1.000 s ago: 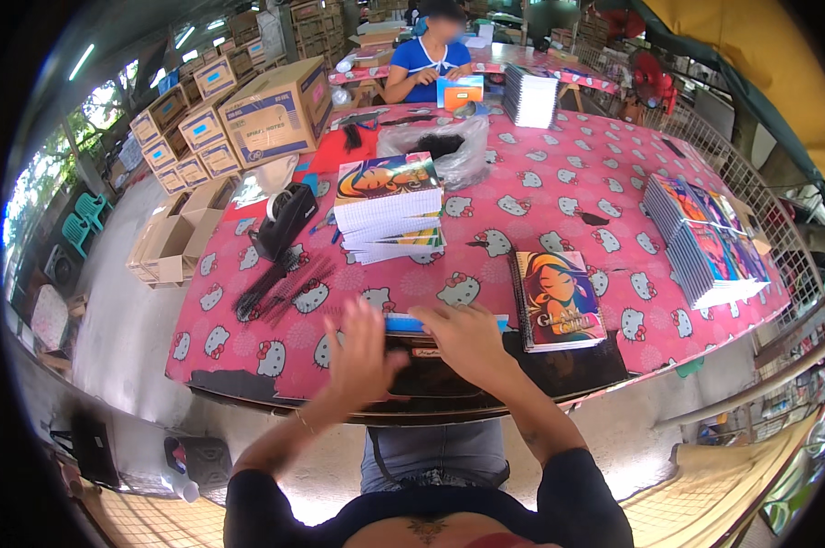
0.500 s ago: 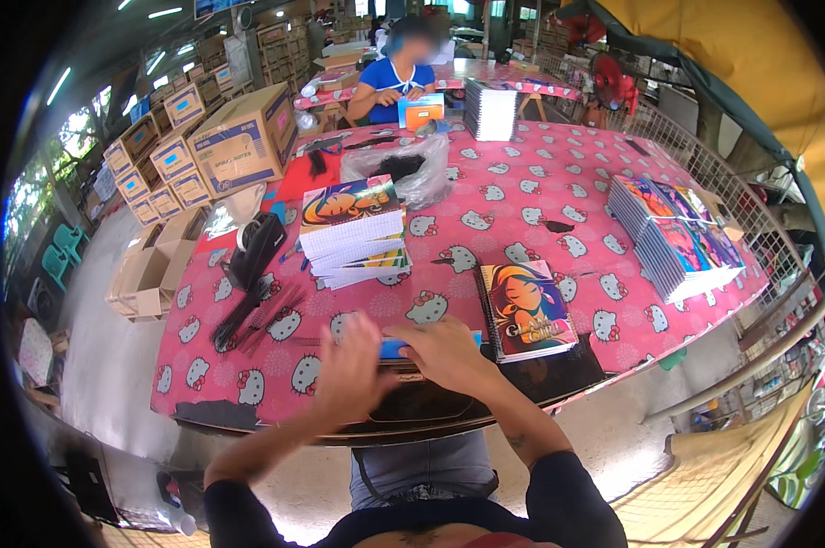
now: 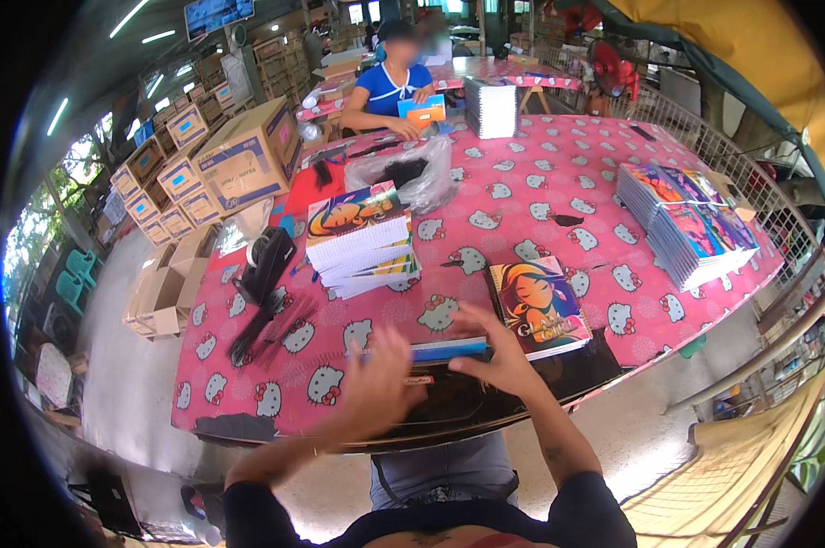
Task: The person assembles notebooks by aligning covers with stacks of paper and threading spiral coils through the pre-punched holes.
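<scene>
Near the table's front edge lies a long, narrow blue edge (image 3: 449, 349), perhaps a notebook seen edge-on. A thin dark spiral wire (image 3: 326, 353) seems to stretch out beyond its left end. My right hand (image 3: 499, 354) is open at the right end, thumb and fingers spread apart. At the left end my left hand (image 3: 380, 382) is smeared by motion, and its grip cannot be made out. Just right of my right hand lies a spiral notebook (image 3: 540, 306) with a colourful cover. A loose stack of notebooks (image 3: 362, 242) stands beyond my left hand.
Loose dark coils (image 3: 257, 329) and a black tape dispenser (image 3: 268, 260) lie at the left. A plastic bag (image 3: 431, 187) holds black material. Tied notebooks (image 3: 696, 233) stand at the right. Across the pink table (image 3: 513, 219) a person (image 3: 394, 87) handles a notebook. Cartons (image 3: 243, 160) fill the left.
My right hand has lifted off the blue edge and opened, moving right. My left hand stays at the left end, still moving. The person opposite has lowered one hand to the table.
</scene>
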The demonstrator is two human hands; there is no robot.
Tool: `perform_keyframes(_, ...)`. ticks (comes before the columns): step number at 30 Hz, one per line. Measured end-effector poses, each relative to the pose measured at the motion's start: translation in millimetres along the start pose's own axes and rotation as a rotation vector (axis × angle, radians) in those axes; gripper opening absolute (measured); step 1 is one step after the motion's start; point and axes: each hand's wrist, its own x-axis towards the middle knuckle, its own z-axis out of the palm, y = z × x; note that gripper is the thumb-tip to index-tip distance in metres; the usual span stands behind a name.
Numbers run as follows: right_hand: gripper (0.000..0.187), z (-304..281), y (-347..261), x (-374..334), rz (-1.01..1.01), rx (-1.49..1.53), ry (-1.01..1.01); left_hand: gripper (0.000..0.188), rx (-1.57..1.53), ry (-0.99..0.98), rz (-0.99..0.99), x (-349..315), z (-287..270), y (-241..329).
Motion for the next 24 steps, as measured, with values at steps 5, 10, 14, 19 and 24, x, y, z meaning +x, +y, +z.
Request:
perform_keyframes(5,0.061,22,46,-13,0.031,-0.018,0.161,0.08,-0.132,-0.135,0.185,-24,10,17)
perform_keyframes(10,0.055,42,36,-8,0.082,0.068,0.188,0.083,0.106,-0.002,-0.1,38,-9,-17)
perform_keyframes(14,0.049,50,47,-3,0.022,0.188,0.232,0.087,-0.018,-0.21,0.083,8,-12,20)
perform_keyframes(19,0.037,37,45,-8,0.107,0.053,0.005,0.095,0.078,-0.138,0.031,19,-16,14)
perform_keyframes(24,0.024,31,39,-8,0.251,-0.038,-0.088,0.091,0.147,-0.092,-0.038,41,-24,6)
